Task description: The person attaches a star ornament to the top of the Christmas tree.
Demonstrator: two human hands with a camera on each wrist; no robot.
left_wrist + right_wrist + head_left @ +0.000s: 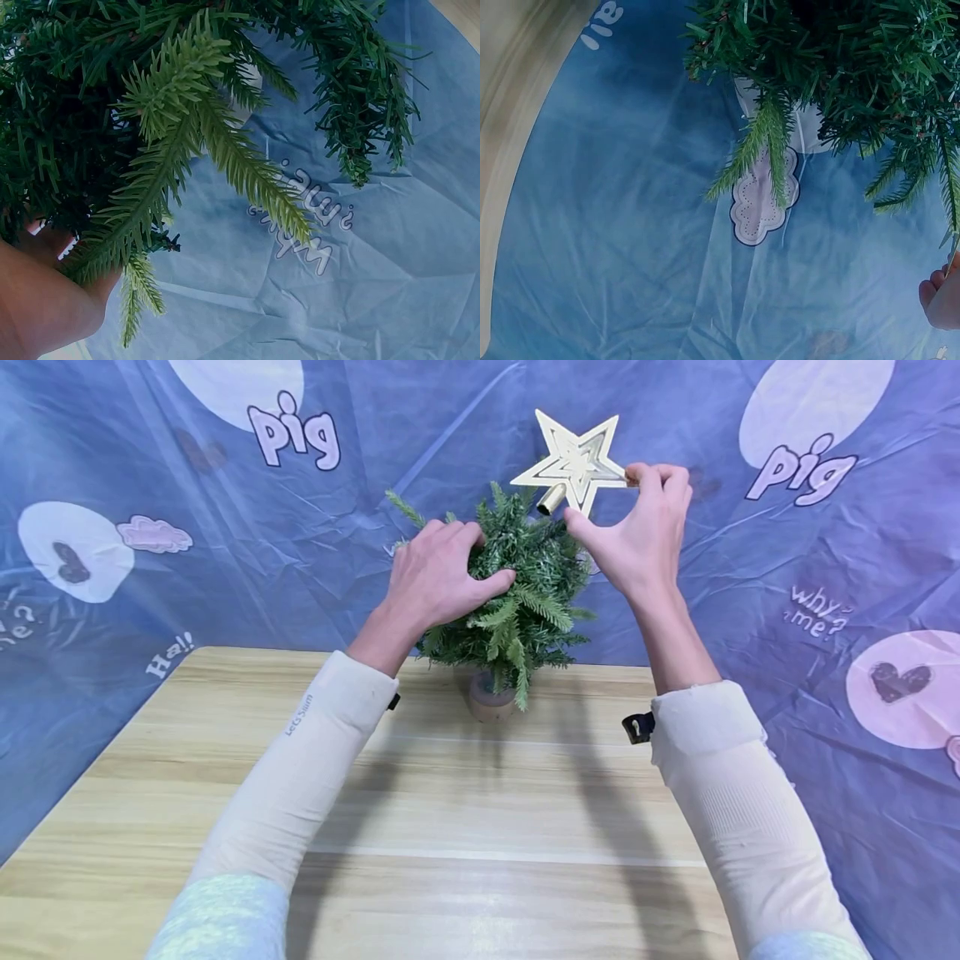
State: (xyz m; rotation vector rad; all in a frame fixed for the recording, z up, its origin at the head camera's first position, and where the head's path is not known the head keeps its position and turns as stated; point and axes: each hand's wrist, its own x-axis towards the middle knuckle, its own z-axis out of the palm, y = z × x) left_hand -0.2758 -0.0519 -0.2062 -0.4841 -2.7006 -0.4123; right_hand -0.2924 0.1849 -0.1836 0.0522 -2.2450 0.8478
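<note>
A small artificial Christmas tree (536,581) with green branches stands upright in a round base (491,700) at the table's back edge. My left hand (437,572) holds the tree's upper left side, its fingers curled in among the branches; the left wrist view shows its thumb beside a light green sprig (161,176). Above the tree, a gold star topper (576,462) is pinched at its right side by my right hand (651,531), the thumb near its lower point. The star's short hollow socket (552,499) points down left, close to the treetop. The right wrist view shows only some fingertips.
A wooden table (480,827) spreads in front of the tree. Behind it and along both sides hangs a wrinkled blue cloth (420,427) printed with words, hearts and clouds. Both forearms reach over the table in pale sleeves.
</note>
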